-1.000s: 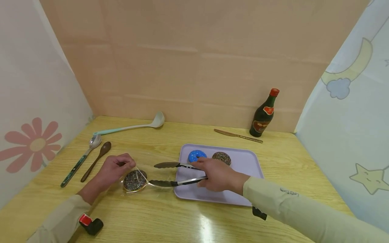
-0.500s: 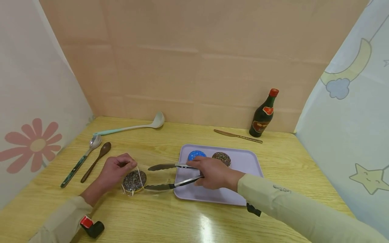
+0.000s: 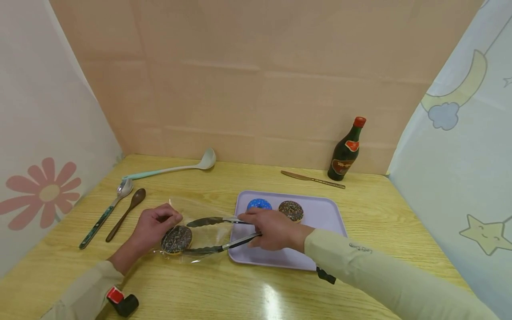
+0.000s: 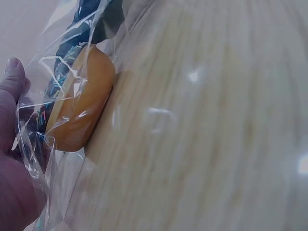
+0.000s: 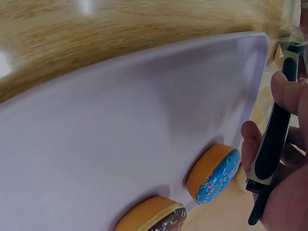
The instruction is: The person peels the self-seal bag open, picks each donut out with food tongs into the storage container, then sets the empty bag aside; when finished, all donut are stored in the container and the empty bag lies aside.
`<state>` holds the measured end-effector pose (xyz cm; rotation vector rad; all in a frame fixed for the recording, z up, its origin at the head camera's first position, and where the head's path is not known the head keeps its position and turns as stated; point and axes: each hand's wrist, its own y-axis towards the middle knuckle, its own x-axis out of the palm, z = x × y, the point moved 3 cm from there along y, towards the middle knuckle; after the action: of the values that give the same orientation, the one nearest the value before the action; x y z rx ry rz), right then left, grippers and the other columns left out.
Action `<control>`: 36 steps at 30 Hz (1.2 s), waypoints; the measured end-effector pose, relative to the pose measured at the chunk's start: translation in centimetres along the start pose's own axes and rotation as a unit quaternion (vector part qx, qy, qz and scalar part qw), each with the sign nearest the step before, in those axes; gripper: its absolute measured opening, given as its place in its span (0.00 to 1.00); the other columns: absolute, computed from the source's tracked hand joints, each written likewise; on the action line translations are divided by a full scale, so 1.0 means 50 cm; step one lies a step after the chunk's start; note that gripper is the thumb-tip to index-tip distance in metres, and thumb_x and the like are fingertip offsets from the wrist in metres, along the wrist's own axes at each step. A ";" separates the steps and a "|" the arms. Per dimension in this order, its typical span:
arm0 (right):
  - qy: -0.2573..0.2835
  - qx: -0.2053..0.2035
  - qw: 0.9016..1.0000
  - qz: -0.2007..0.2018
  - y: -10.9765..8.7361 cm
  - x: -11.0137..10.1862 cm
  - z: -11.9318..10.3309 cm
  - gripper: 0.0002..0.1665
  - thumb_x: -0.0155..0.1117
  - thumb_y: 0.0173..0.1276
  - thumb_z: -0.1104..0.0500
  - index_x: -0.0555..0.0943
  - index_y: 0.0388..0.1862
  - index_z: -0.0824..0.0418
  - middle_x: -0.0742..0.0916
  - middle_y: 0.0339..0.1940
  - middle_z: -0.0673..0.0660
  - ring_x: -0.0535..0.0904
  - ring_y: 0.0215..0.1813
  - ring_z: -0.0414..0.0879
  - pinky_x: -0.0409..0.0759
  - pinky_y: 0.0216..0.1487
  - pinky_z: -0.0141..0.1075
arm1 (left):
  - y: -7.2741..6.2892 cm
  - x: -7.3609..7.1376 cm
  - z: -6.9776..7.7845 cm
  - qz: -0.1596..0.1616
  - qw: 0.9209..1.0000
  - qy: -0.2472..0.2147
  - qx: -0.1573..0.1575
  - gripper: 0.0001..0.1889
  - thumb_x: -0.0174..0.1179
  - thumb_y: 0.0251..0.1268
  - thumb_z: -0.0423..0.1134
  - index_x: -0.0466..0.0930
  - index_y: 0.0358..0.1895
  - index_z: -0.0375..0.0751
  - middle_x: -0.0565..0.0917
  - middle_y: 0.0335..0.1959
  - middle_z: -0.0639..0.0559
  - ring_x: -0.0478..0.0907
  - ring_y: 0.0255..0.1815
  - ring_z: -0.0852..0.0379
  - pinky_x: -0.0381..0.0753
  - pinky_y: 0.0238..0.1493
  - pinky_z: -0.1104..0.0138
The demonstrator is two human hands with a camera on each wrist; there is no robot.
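Note:
In the head view, my left hand [image 3: 154, 224] pinches the upper edge of a clear plastic bag [image 3: 212, 238]. A donut with dark icing and sprinkles [image 3: 177, 239] lies inside, at the bag's left end. My right hand [image 3: 276, 229] grips a pair of tongs [image 3: 206, 250], pointing left into the bag. The tongs' dark tips stand apart, the lower one at the donut's lower right edge, the upper one near its top right. In the left wrist view, the donut [image 4: 84, 103] shows its tan side through the wrinkled film, with a dark tong tip [image 4: 108, 21] against it.
Under my right hand is a lilac tray [image 3: 320, 218] with a blue donut [image 3: 259, 204] and a brown donut [image 3: 291, 210]. Behind it are a copper knife [image 3: 312, 178] and a bottle [image 3: 345, 153]. Left stand a ladle [image 3: 180, 167], a metal spoon [image 3: 108, 211] and a wooden spoon [image 3: 127, 213].
The right hand and tongs have moved left, carrying the tips deeper into the bag and up to the donut. The tips are a little wider apart. The left hand has barely shifted right.

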<state>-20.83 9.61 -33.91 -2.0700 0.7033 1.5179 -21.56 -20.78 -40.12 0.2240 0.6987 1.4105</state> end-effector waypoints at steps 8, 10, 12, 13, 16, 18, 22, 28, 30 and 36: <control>-0.013 -0.009 1.000 0.005 0.003 0.014 -0.005 0.39 0.70 0.61 0.50 0.69 0.68 0.57 0.75 0.59 0.50 0.73 0.32 0.34 0.75 0.41 0.36 | -0.002 -0.001 -0.006 -0.007 1.000 -0.015 0.011 0.05 0.59 0.59 0.19 0.83 0.30 0.28 0.79 0.26 0.50 0.74 0.26 0.61 0.75 0.28 0.72; -0.023 -0.004 1.000 0.006 0.001 0.016 -0.006 0.38 0.70 0.61 0.49 0.69 0.68 0.57 0.75 0.59 0.50 0.75 0.36 0.37 0.75 0.43 0.38 | -0.003 -0.001 -0.005 -0.010 1.000 -0.014 0.007 0.05 0.59 0.59 0.20 0.83 0.30 0.29 0.79 0.26 0.50 0.74 0.26 0.60 0.75 0.28 0.72; -0.033 0.000 0.999 0.008 -0.002 0.016 -0.008 0.39 0.69 0.61 0.48 0.69 0.68 0.57 0.75 0.59 0.51 0.77 0.43 0.41 0.76 0.45 0.40 | -0.003 -0.001 -0.003 -0.013 1.000 -0.006 0.000 0.06 0.60 0.59 0.21 0.84 0.30 0.31 0.79 0.26 0.50 0.74 0.26 0.60 0.75 0.27 0.71; -0.036 0.003 0.999 0.009 -0.003 0.016 -0.009 0.39 0.69 0.61 0.48 0.69 0.68 0.57 0.75 0.60 0.52 0.77 0.47 0.43 0.76 0.47 0.42 | -0.003 -0.001 -0.003 -0.015 1.000 0.000 -0.003 0.06 0.60 0.59 0.21 0.84 0.31 0.32 0.79 0.26 0.51 0.73 0.25 0.60 0.74 0.27 0.71; -0.037 0.011 0.999 0.008 -0.009 0.011 -0.012 0.39 0.69 0.61 0.48 0.69 0.68 0.59 0.74 0.62 0.54 0.76 0.55 0.49 0.74 0.52 0.47 | -0.004 -0.002 -0.001 -0.016 1.000 0.022 -0.012 0.06 0.61 0.60 0.22 0.85 0.30 0.34 0.79 0.25 0.51 0.72 0.23 0.59 0.72 0.24 0.70; -0.030 0.019 0.999 0.007 -0.014 0.007 -0.012 0.40 0.69 0.61 0.48 0.68 0.68 0.60 0.74 0.64 0.56 0.76 0.56 0.51 0.72 0.54 0.48 | -0.003 -0.004 0.001 -0.011 0.999 0.036 -0.014 0.06 0.61 0.59 0.21 0.85 0.30 0.34 0.79 0.25 0.52 0.70 0.22 0.60 0.70 0.23 0.70; -0.019 0.042 0.999 0.007 -0.027 0.000 -0.010 0.40 0.69 0.61 0.49 0.67 0.69 0.61 0.72 0.65 0.58 0.76 0.56 0.52 0.72 0.55 0.48 | -0.001 -0.002 0.021 -0.003 0.999 0.050 -0.007 0.07 0.61 0.55 0.18 0.84 0.28 0.30 0.78 0.23 0.50 0.69 0.22 0.61 0.68 0.22 0.70; -0.026 0.046 0.998 0.017 -0.041 -0.006 -0.013 0.41 0.70 0.60 0.51 0.67 0.69 0.62 0.73 0.64 0.60 0.72 0.60 0.55 0.70 0.58 0.49 | 0.007 0.008 0.074 -0.012 0.998 0.059 0.005 0.06 0.62 0.54 0.17 0.83 0.27 0.28 0.78 0.22 0.48 0.69 0.22 0.61 0.69 0.23 0.71; -0.034 0.047 0.998 0.018 -0.040 -0.006 -0.017 0.41 0.70 0.59 0.51 0.67 0.69 0.63 0.74 0.62 0.60 0.74 0.58 0.54 0.72 0.55 0.47 | 0.008 0.010 0.081 -0.013 0.998 0.056 0.005 0.06 0.61 0.54 0.17 0.83 0.27 0.28 0.78 0.22 0.48 0.69 0.21 0.61 0.69 0.23 0.71; -0.063 0.039 0.997 0.020 -0.030 0.008 -0.025 0.40 0.70 0.56 0.49 0.71 0.64 0.65 0.77 0.54 0.58 0.77 0.46 0.49 0.77 0.44 0.40 | 0.003 0.009 0.031 -0.015 0.999 0.031 -0.001 0.06 0.62 0.54 0.17 0.83 0.28 0.29 0.79 0.23 0.47 0.71 0.23 0.62 0.70 0.23 0.72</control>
<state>-18.88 9.87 -33.82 -1.8945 0.7472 1.6019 -20.81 -19.90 -38.94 0.1679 0.7484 1.3936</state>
